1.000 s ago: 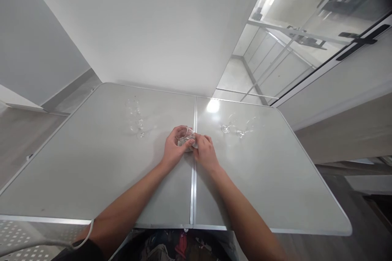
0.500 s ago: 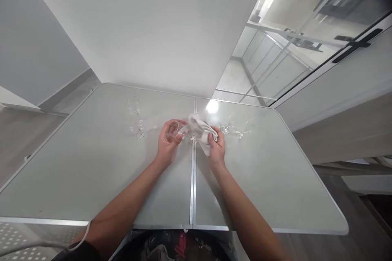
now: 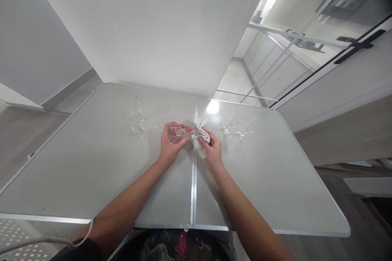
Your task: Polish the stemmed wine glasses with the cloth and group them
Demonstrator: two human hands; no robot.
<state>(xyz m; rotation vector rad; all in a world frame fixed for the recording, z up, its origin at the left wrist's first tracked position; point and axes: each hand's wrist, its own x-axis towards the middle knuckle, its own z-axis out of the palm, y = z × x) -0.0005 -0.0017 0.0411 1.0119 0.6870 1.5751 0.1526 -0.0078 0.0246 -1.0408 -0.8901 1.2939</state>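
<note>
My left hand (image 3: 170, 145) is wrapped around the bowl of a clear wine glass (image 3: 176, 133), held on its side above the middle of the grey table (image 3: 92, 171). My right hand (image 3: 211, 149) grips a bunched white cloth (image 3: 200, 135), which is pressed against the stem end of that glass. Both hands meet over the table's centre seam.
Two clear wine glasses (image 3: 136, 118) stand at the back left of the table. Another pair of glasses (image 3: 239, 127) stands at the back right. A white wall rises just behind the table and a mirrored panel (image 3: 290, 40) is to the right.
The cloth was pulled out of the glass bowl and opened up, then bunched small again against the stem. My left hand tilted the glass onto its side.
</note>
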